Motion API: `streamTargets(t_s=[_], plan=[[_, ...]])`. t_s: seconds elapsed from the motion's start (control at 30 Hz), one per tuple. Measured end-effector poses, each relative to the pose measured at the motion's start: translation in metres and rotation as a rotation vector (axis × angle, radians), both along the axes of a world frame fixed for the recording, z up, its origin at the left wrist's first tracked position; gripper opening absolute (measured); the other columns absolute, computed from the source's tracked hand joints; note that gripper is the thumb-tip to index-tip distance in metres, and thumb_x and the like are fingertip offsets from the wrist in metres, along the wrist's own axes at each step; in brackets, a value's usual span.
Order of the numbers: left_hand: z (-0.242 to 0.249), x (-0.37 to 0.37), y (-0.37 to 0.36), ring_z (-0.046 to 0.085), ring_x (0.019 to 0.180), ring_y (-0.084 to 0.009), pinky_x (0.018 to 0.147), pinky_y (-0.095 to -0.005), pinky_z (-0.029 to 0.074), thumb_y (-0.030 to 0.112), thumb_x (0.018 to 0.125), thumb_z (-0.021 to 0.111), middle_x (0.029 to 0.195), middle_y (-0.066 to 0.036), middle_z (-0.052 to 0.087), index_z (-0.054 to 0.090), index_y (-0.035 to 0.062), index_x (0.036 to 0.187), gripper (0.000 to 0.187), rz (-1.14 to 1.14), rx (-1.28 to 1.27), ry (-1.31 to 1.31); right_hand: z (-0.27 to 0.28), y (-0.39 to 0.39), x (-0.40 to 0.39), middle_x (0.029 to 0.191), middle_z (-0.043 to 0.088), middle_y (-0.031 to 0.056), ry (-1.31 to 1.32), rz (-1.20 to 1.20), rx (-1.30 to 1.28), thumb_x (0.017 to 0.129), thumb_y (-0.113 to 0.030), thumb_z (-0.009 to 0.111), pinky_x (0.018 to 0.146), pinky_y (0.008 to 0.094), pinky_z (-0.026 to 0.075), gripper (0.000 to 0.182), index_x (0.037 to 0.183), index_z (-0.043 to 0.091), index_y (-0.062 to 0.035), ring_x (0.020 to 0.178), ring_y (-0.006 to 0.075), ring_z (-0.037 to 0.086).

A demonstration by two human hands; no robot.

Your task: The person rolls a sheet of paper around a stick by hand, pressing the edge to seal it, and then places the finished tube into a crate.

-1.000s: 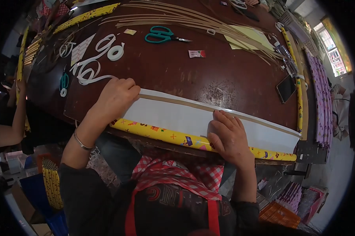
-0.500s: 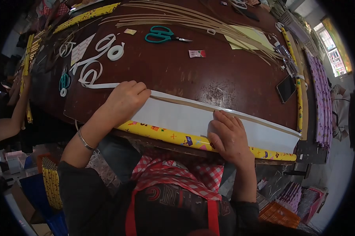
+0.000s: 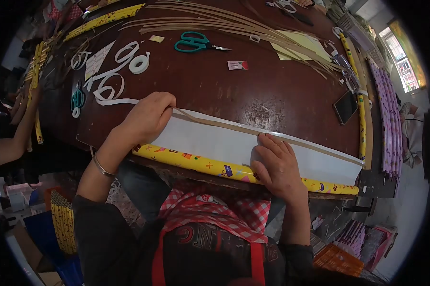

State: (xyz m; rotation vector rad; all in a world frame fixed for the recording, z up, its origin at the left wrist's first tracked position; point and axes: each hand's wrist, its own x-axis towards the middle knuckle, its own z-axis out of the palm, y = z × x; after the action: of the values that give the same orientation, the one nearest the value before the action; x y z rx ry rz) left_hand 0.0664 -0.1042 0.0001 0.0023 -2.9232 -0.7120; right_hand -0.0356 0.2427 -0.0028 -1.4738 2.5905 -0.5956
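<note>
A yellow patterned sheet, rolled along its near side, lies at the table's front edge with its white inner face up. Along the sheet's far edge runs a thin brown strip. At the sheet's left end my left hand is closed, pinching the strip's end, which is slightly raised. White tape trails leftward from beside this hand. My right hand lies with spread fingers on the sheet, fingertips on the strip.
Beyond the sheet, the dark table bears green-handled scissors, a tape roll, a small packet, long brown strips and a phone. A co-worker's arm shows at left.
My left hand has moved a little left and up, with the strip's end and the white tape shifting along. My right hand stays in place. The co-worker's arm at left has shifted slightly.
</note>
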Motion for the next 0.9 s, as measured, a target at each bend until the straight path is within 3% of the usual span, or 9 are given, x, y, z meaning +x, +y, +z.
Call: streamTargets(t_s=[0.33,0.5,0.67,0.73,0.9], plan=[[-0.007,0.002,-0.003,0.055,0.087,-0.0326,0.079,-0.0423,0.045,0.007,0.090,0.056,0.090,-0.014,0.059,0.059,0.0021,0.097,0.008,-0.065,0.008,0.057,-0.002,0.001,0.000,0.139,0.055,0.0173,0.001,0.000,0.014,0.090,-0.029,0.066,0.109,0.0578,0.036,0.036,0.115,0.063,-0.0032,0.133,0.0367,0.049],[-0.015,0.005,-0.010,0.056,0.086,-0.0296,0.078,-0.0410,0.045,0.016,0.088,0.068,0.087,-0.009,0.061,0.062,0.0054,0.094,0.013,-0.046,0.022,0.076,0.000,0.000,0.000,0.139,0.056,0.0176,-0.005,0.000,0.019,0.090,-0.029,0.065,0.110,0.0567,0.035,0.036,0.115,0.063,-0.0031,0.133,0.0371,0.049],[-0.005,0.006,-0.009,0.056,0.086,-0.0281,0.082,-0.0410,0.043,0.018,0.086,0.071,0.086,-0.008,0.061,0.063,0.0062,0.091,0.015,-0.054,-0.001,0.013,0.001,0.000,0.001,0.138,0.057,0.0181,-0.012,-0.011,0.014,0.090,-0.028,0.064,0.110,0.0551,0.036,0.036,0.115,0.064,-0.0025,0.133,0.0375,0.049],[-0.001,0.006,-0.006,0.056,0.087,-0.0274,0.084,-0.0410,0.042,0.018,0.085,0.072,0.085,-0.008,0.061,0.063,0.0066,0.088,0.014,-0.052,-0.009,-0.010,-0.002,0.001,0.000,0.140,0.055,0.0171,-0.014,-0.004,0.012,0.090,-0.030,0.066,0.110,0.0583,0.035,0.037,0.115,0.063,-0.0035,0.133,0.0364,0.048],[0.004,0.009,0.005,0.055,0.088,-0.0266,0.085,-0.0401,0.040,0.014,0.080,0.073,0.086,-0.006,0.059,0.063,0.0075,0.080,0.012,-0.098,-0.190,0.114,-0.002,0.000,0.000,0.140,0.055,0.0171,-0.020,-0.004,0.013,0.090,-0.030,0.066,0.110,0.0586,0.034,0.036,0.115,0.063,-0.0033,0.134,0.0363,0.048]])
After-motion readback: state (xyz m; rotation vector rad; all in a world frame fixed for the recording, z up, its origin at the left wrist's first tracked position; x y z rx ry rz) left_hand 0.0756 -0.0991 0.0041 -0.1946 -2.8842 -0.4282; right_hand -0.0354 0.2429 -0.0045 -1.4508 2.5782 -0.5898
